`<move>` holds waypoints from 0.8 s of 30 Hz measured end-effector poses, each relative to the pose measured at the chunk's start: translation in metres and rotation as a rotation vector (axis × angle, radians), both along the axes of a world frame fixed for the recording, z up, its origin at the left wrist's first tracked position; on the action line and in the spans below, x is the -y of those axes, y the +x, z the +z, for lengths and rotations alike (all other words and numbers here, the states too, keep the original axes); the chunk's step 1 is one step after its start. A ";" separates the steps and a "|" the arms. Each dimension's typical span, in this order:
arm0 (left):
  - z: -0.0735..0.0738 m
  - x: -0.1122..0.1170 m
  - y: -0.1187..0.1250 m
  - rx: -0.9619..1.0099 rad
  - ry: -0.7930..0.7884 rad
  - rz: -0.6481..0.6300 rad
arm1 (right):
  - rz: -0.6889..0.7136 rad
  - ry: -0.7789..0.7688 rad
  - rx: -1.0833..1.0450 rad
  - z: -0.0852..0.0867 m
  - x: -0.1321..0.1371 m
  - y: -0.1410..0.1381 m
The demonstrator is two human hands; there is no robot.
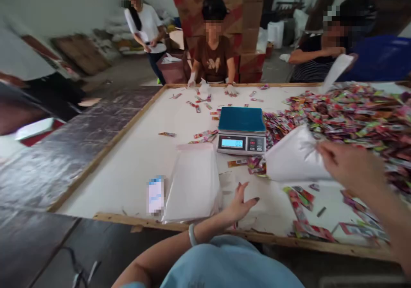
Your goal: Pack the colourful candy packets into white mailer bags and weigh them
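While the right hand point(353, 163) grips a white bag point(292, 159), the left hand point(236, 206) is open

As the right hand pinches the bunched end of the bag, right of the frame's centre, the broad end points left, toward the scale point(242, 118); what is inside cannot be seen. The left hand, at lower centre, has its fingers spread; whether it touches the table point(128, 163) is unclear. Just left of it lies a flat stack of bags point(192, 181). The scale stands near the centre, its display lit. A heap of packets point(346, 112) covers the table at the right of the frame, and loose packets point(311, 230) lie at lower right. At upper centre, a person in brown point(213, 58) has both hands at the table's far side. At upper right, another person point(310, 61) holds a second bag point(336, 71). Cartons point(253, 20) are stacked at the top of the frame.
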State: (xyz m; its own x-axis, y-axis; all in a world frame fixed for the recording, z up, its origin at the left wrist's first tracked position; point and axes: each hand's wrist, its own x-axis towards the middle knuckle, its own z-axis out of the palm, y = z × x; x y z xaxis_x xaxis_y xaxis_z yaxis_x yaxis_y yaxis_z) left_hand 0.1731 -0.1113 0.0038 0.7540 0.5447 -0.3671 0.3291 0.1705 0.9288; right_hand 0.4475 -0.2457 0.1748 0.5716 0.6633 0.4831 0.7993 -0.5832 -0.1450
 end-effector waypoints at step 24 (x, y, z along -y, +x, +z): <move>0.070 -0.023 -0.066 0.213 -0.279 -0.238 | -0.265 0.226 -0.211 0.045 0.039 0.020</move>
